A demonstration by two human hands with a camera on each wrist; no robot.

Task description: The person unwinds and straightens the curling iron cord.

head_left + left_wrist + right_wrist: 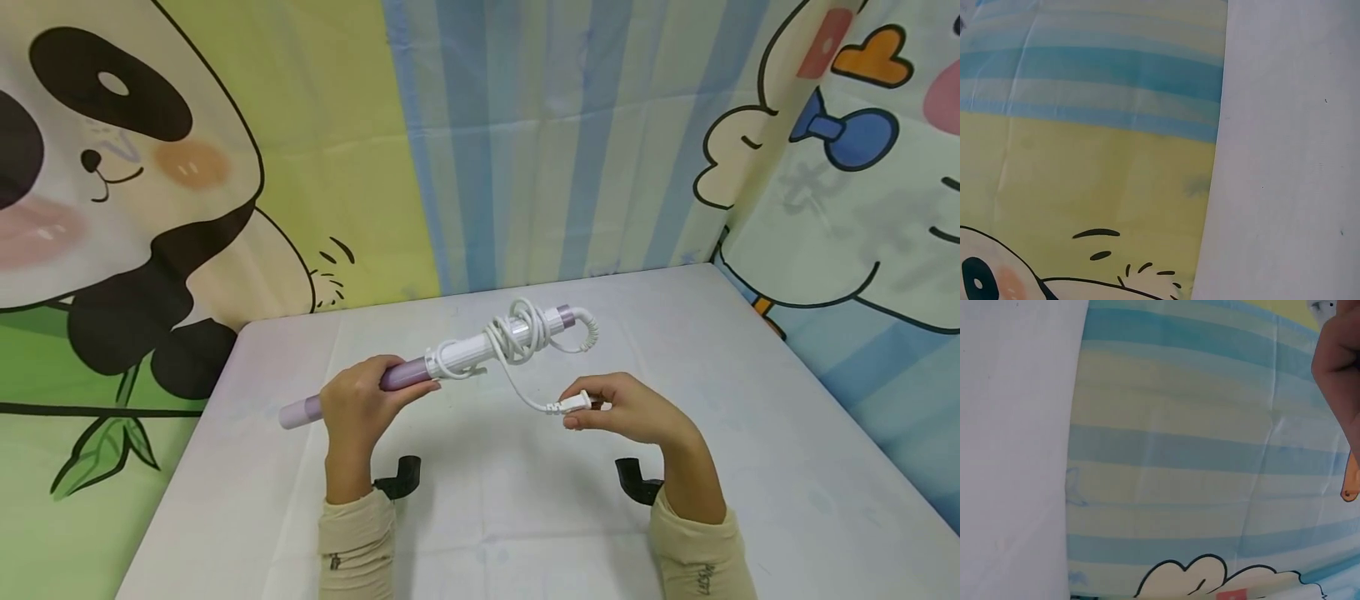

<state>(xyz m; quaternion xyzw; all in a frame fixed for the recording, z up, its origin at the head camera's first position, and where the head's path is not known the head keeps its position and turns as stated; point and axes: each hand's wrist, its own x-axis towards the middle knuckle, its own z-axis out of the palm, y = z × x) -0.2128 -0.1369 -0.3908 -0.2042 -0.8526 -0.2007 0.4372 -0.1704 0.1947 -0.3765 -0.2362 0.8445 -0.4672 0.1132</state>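
Purple-white wand (411, 372) through left hand (357, 402), plug (576, 402) pinched in right hand (634, 408)

2 beige sleeves (360, 575) with dark markings (705, 579), 2 bent black pieces (407, 477) beside the cuffs (356, 522).

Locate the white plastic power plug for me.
In the head view, the white plastic power plug is right of centre, held by the right hand, below the white cord wrapped round the purple-and-white rod-shaped appliance.
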